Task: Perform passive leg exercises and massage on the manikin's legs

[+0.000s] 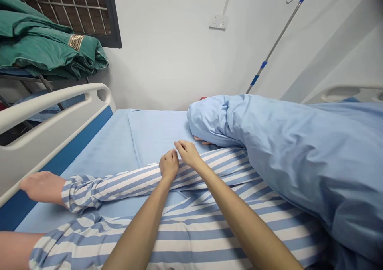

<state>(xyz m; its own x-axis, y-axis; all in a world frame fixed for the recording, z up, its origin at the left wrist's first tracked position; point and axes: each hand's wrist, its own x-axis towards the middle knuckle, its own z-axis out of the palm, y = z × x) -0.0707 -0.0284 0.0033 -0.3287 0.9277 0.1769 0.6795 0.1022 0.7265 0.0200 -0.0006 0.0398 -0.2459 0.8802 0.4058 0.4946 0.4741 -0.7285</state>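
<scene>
Forearms (239,222) over trousers (191,242), left hand (169,165) and right hand (188,153) fisted, nearly touching, sheet (161,128) open from board (68,128) to quilt (269,138).

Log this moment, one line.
left hand: fisted, over far blue-and-white striped cloth trouser leg; right hand: fisted, beside it; leg contact: unclear; light-blue cloth cover: right of hands

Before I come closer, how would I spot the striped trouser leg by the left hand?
Find the bed, with its cream-and-blue end board at the picture's left. Along it lie the near striped leg and, closer to the white wall, the far striped leg you want, both running toward the light-blue quilt. Only the far one has the left fist against it.
</scene>
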